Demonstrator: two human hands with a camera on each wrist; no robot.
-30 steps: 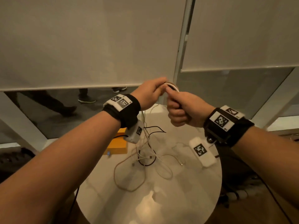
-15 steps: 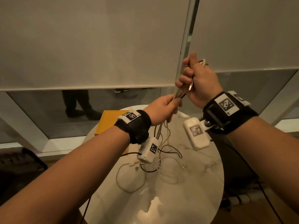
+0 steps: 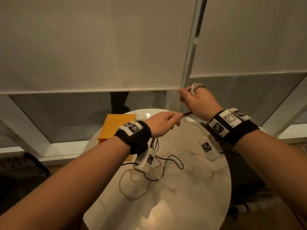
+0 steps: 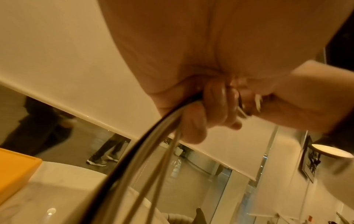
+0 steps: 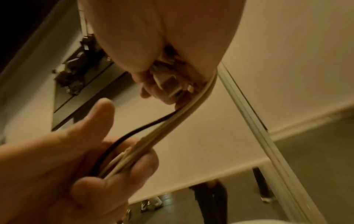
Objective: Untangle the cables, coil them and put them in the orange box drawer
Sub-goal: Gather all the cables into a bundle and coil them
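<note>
Several cables (image 3: 157,170) trail from the table (image 3: 191,205) up into my hands. My right hand (image 3: 200,102) clutches wound loops; my left hand (image 3: 162,123) pinches the bundle just beside it. I should feed slack gently so tangles surface. Orange box (image 3: 116,128) waits behind.

Dim, warm light; wrist views blurred, distorted.

The cables (image 3: 166,170), several white or beige and one black, ran as a bunched strand between both hands above the table; white loops (image 3: 196,87) were wound around fingers; loose tangled ends lay on the marble top; the orange box (image 3: 114,128) stood at the table's far-left edge.
</note>
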